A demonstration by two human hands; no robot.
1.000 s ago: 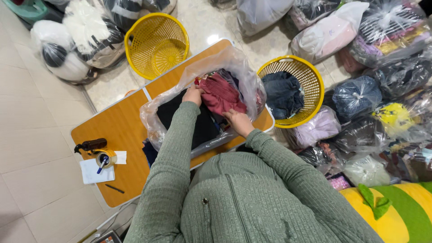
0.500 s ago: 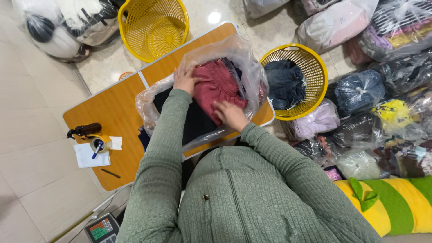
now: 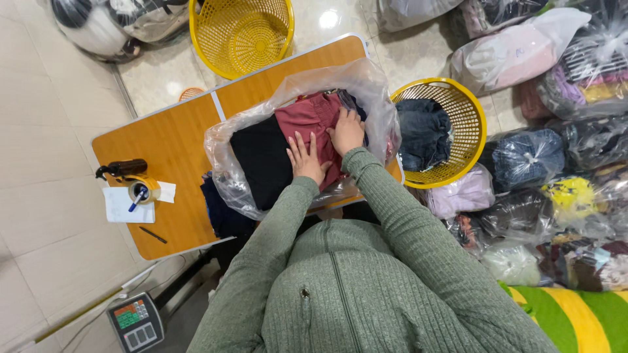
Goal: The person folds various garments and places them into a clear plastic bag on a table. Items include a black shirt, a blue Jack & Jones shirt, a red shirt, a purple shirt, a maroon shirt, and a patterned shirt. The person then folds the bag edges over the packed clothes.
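Pressing flat, the left hand [image 3: 306,159] and right hand [image 3: 347,131] lay open-palmed on a red garment [image 3: 307,121], gripping nothing. It sat beneath them inside a clear plastic bag [image 3: 366,82] on the worktop [image 3: 163,140], seemingly to pack it down.

1. The clear plastic bag [image 3: 373,82] walls rise around the folded clothes; entry is from above only.
2. The bare table [image 3: 170,140] stretch lies between the bag and the tape dispenser [image 3: 131,180].
3. The yellow basket [image 3: 474,140] stands just beside the table's right edge.
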